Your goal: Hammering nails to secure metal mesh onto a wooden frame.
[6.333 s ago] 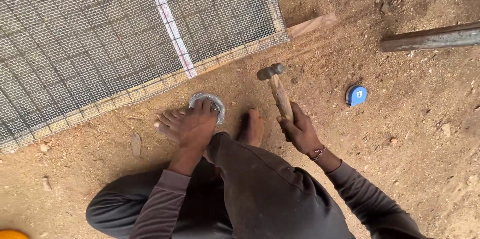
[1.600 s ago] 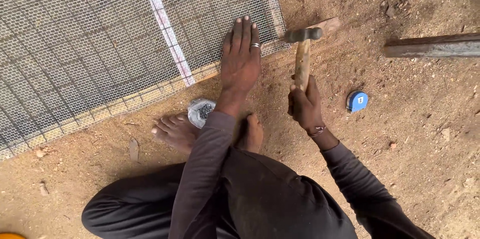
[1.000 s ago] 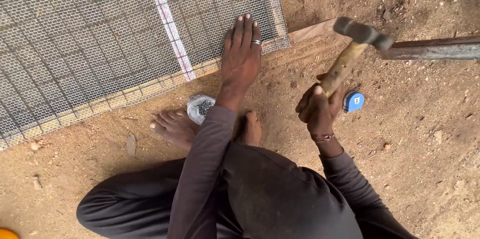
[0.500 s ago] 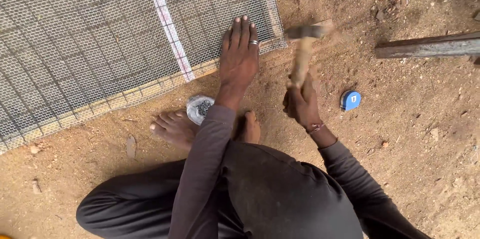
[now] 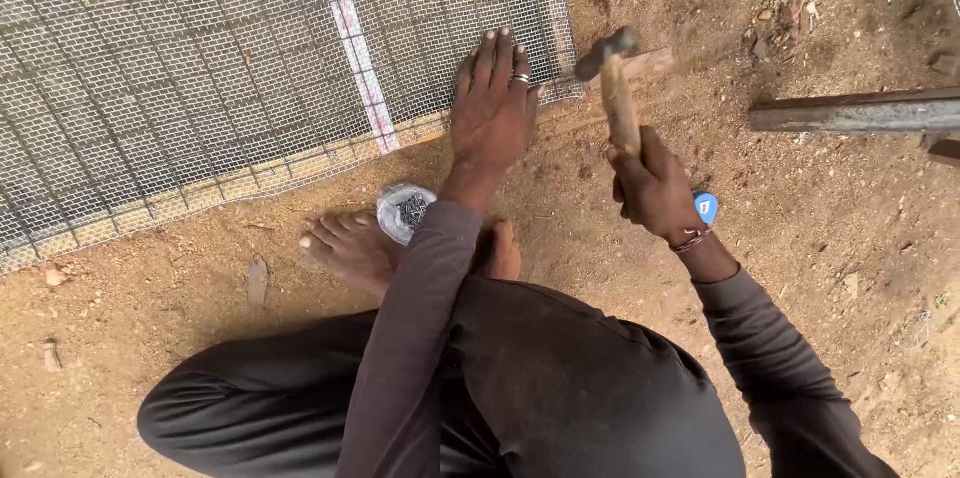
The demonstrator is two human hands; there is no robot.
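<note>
My left hand (image 5: 492, 103) lies flat with fingers spread on the corner of a wire mesh sheet (image 5: 200, 58) that rests on a wooden frame (image 5: 300, 163) on the dirt ground. My right hand (image 5: 655, 188) grips the wooden handle of a hammer (image 5: 612, 78). The hammer's metal head hangs just above the frame's corner, right of my left fingers. A small clear bag of nails (image 5: 405, 210) sits on the ground between my bare feet (image 5: 345, 248).
A small blue round object (image 5: 706, 206) lies on the dirt behind my right wrist. A dark wooden beam (image 5: 860, 113) lies at the right edge. A pale strip (image 5: 350, 38) runs across the mesh. My dark-clothed legs fill the bottom of the view.
The hammer swung up and right, then came down toward the frame's corner and is there now. My left hand moved from the ground by my foot onto the mesh corner and stays there.
</note>
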